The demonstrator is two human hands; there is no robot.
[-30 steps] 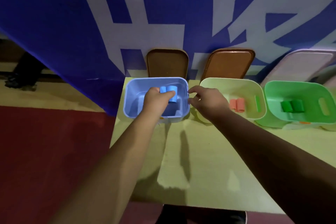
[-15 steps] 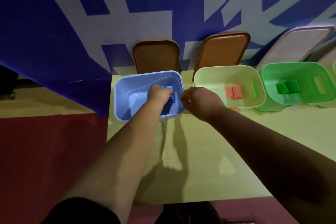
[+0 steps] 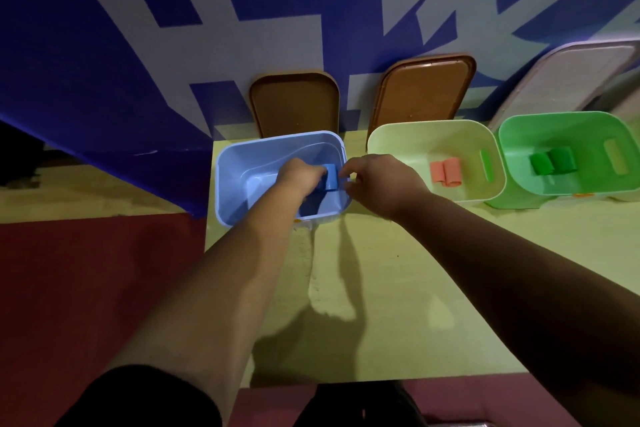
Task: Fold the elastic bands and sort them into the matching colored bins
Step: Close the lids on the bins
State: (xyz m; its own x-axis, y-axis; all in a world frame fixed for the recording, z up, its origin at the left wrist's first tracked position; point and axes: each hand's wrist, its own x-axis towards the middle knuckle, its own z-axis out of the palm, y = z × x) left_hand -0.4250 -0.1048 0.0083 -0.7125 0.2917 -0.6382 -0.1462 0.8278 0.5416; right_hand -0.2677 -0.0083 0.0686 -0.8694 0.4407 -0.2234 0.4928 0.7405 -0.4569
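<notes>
Nearest the camera: a dark sleeve (image 3: 145,399) on the left arm, pushed up, both forearms bare and reaching forward over the table (image 3: 415,305), a yellow-green top. Red floor (image 3: 86,288) lies off the table's left edge.

Left hand (image 3: 299,175) is down inside the blue bin (image 3: 242,166), which sits at the table's far left corner. Its fingers are curled round a folded blue band (image 3: 331,177) - the band is held upright, inside the bin and close to the right wall. Can't tell whether the band touches the bin floor.

Right hand (image 3: 381,184) is at the blue bin's right rim, just beside the band. Thumb and forefinger are curved with a narrow gap, and the rim sits about between them. Can't tell if they actually grip the rim or merely hover there.

Next along the far edge, right of the blue bin, is a pale yellow bin (image 3: 415,139) holding one folded pink band (image 3: 446,172) on its floor. Right of that is a green bin (image 3: 588,128), just beside the pale one and seemingly touching it, with a folded green band (image 3: 554,163) inside.

Behind the bins, lids lean upright against the wall: a brown lid (image 3: 294,104) behind the blue bin, a second brown lid (image 3: 422,90) behind the pale bin, tilted right, and a pale pink lid (image 3: 581,73) behind the green one - tilted further. The wall (image 3: 104,45) is dark blue with large white strokes.
</notes>
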